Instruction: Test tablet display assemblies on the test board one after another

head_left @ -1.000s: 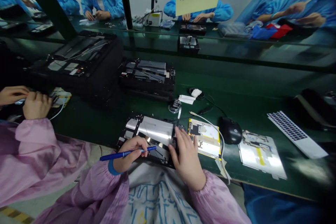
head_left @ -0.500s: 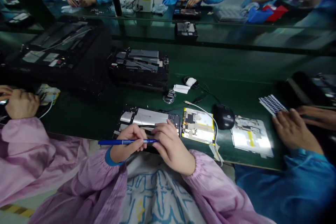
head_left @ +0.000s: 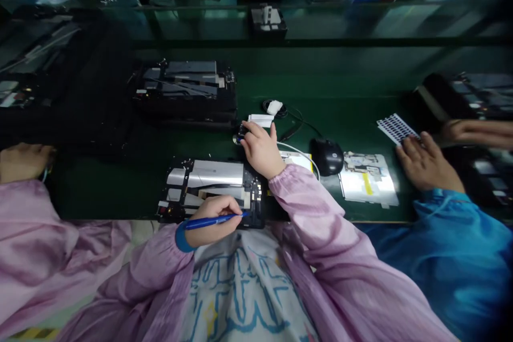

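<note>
You are sitting with the opened tablet (head_left: 210,187) directly before you on the workbench (head_left: 100,192); a computer mouse (head_left: 327,156) is lying to its right; a tablet panel (head_left: 367,179) is lying beyond that; a stack of opened tablets (head_left: 184,93) is standing behind.

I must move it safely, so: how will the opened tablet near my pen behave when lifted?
The opened tablet will probably feel stiff, because its black frame looks rigid around the silver panel. Its exposed circuit board at one end looks fragile, so avoid pressing there. Being flat, it likely will not roll.
</note>
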Demonstrator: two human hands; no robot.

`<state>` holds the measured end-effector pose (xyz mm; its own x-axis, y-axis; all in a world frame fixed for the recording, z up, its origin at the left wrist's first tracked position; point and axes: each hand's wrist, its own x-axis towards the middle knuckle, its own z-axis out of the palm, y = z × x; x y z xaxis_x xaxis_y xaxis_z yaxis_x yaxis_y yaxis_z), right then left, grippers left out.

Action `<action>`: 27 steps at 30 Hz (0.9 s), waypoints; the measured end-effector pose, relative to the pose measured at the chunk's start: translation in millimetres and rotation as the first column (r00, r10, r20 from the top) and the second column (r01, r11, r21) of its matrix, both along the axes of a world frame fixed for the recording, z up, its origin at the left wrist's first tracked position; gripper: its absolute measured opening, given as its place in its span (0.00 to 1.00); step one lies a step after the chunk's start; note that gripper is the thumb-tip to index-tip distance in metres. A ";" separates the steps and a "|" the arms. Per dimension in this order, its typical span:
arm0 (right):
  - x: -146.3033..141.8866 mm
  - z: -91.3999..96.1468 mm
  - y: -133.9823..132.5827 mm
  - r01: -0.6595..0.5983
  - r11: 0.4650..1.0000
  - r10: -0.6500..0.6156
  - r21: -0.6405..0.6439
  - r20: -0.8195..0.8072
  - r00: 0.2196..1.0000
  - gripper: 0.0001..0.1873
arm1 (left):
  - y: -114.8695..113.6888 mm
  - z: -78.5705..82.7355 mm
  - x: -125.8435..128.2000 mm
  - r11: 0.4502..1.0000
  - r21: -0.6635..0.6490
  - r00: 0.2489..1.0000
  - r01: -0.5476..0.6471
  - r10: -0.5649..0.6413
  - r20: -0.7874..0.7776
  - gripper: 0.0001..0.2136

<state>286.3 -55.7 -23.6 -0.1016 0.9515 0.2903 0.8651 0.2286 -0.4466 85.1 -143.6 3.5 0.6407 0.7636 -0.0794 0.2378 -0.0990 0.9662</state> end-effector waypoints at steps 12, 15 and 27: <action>9.9 -2.6 -16.0 -0.022 0.995 0.045 0.094 -0.248 0.968 0.14 | 6.3 -6.0 12.2 0.992 0.095 0.982 0.085 -0.067 -0.179 0.04; 5.9 7.9 -41.2 -0.096 0.986 0.142 0.140 -0.371 0.918 0.14 | 5.7 -8.2 10.5 0.995 0.067 0.992 0.074 -0.067 -0.104 0.04; -12.7 8.7 -112.9 -0.287 0.958 0.219 -0.013 -0.612 0.760 0.14 | -0.6 -13.4 -5.7 0.957 -0.150 0.831 -0.247 0.289 0.476 0.10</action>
